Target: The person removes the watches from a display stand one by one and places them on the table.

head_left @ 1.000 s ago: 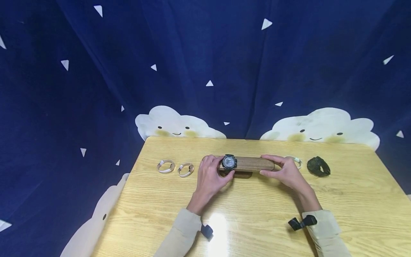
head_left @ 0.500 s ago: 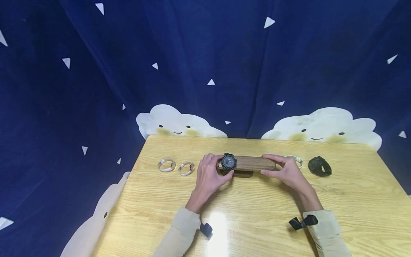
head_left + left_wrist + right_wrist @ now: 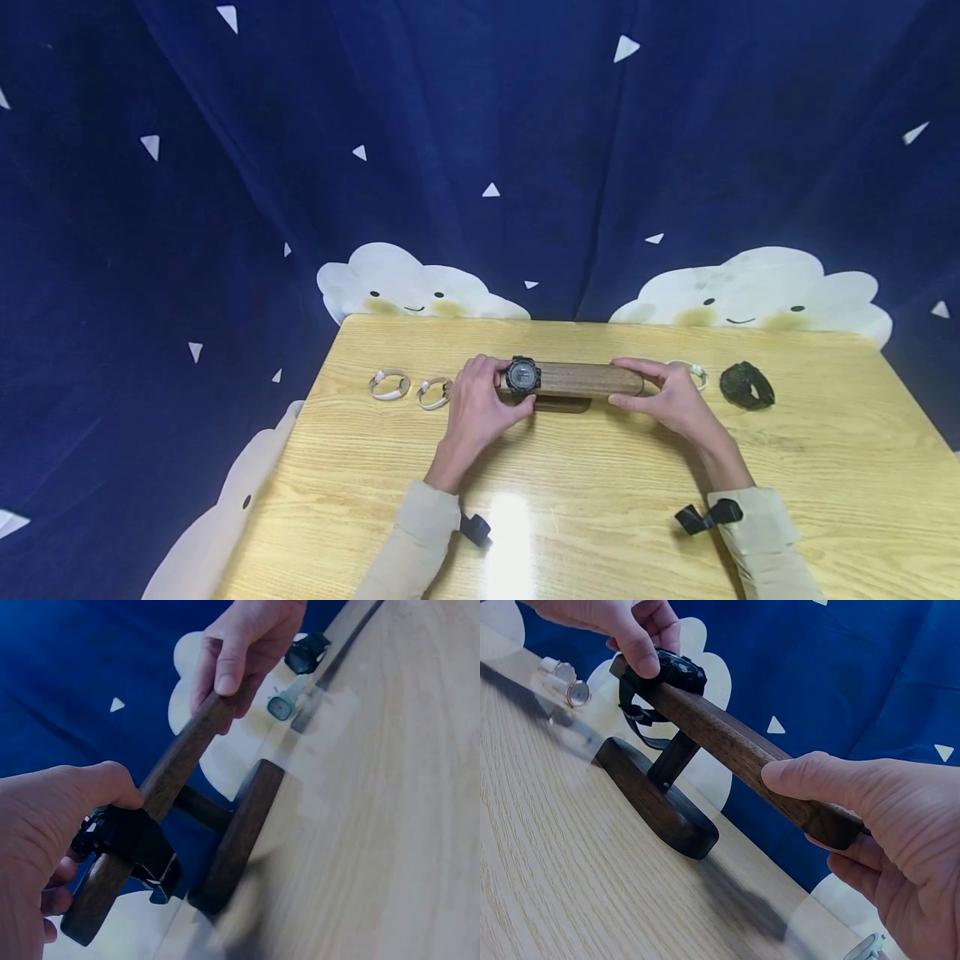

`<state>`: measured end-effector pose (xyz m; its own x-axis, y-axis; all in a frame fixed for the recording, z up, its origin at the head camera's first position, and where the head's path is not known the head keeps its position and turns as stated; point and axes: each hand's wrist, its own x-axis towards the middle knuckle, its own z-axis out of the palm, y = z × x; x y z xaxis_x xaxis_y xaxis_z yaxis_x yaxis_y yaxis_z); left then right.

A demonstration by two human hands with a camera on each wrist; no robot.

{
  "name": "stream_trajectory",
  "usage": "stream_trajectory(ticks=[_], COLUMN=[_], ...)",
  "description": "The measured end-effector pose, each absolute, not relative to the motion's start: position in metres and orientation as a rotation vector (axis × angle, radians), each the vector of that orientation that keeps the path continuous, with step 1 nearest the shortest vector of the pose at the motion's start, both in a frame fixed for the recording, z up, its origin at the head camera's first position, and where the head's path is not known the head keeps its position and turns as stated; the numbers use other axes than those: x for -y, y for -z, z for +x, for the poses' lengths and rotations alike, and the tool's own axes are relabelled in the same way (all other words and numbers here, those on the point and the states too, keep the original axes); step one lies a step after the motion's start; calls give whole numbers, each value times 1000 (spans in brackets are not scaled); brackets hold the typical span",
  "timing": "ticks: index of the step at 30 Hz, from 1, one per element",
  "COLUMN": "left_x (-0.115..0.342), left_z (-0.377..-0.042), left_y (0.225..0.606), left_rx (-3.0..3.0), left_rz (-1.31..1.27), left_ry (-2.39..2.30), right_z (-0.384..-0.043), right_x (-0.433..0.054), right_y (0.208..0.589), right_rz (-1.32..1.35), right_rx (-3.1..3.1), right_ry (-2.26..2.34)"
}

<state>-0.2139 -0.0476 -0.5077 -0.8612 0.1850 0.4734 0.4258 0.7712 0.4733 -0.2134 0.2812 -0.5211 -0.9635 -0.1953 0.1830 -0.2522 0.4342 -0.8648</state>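
Observation:
A black digital watch (image 3: 522, 376) is looped around the wooden bar of a T-shaped watch stand (image 3: 588, 380), near the bar's left end. My left hand (image 3: 474, 408) pinches the watch, thumb on the near side and fingers on the far side. Its strap hangs in a loop below the bar in the right wrist view. At the bar's other end my right hand (image 3: 675, 404) grips the wood between thumb and fingers. The stand's dark base (image 3: 660, 802) rests on the table, joined to the bar by a short post.
Two pale-banded watches, one (image 3: 388, 385) beside the other (image 3: 434, 392), lie left of the stand. A pale green watch (image 3: 280, 708) sits behind my right hand, and another black watch (image 3: 747, 386) lies further right. A blue curtain (image 3: 480, 125) hangs behind the wooden table (image 3: 600, 500).
My left hand and the black watch have slid a little to the left along the bar. The right hand keeps its grip on the bar's right end.

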Motion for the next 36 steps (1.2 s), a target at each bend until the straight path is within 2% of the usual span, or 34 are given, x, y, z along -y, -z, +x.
stream_trajectory(ticks=[36], left_x=[81], left_z=[-223], left_y=[493], left_rx=[2735], left_rz=[-275], left_ry=[963], right_z=[-212], right_x=[-280], right_y=[517], right_rz=[390], right_rx=[2633], right_ry=[-1588])
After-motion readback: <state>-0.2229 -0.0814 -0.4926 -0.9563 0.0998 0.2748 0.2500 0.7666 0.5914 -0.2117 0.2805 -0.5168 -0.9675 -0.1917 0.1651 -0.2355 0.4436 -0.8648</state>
